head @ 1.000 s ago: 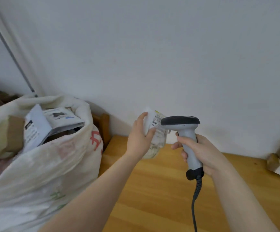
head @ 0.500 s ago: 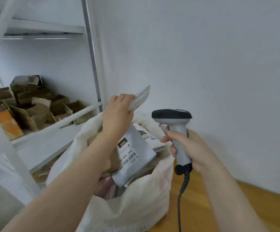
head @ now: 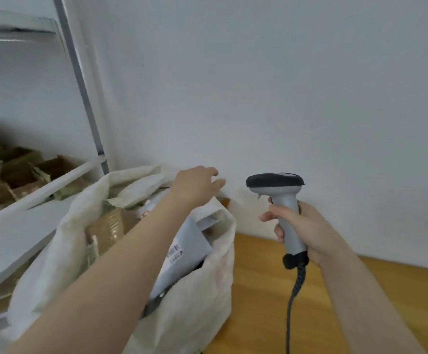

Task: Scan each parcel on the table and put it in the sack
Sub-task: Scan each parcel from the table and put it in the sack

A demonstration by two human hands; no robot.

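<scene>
Left hand [head: 197, 185] hovers over the sack [head: 197, 302], fingers loose and empty; right hand [head: 307, 226] has fingers wrapped round the scanner [head: 279, 190] handle. Below the left fingers a grey mailer [head: 190, 241] pokes out of the sack. It looks light, floppy and slick, so I'd pinch a corner.

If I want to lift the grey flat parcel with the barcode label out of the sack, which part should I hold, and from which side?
Probably its upper edge, pinched from above. The grey parcel stands tilted in the sack with its lower part buried, so only the top end is free. The left hand hovers open just above it.
</scene>
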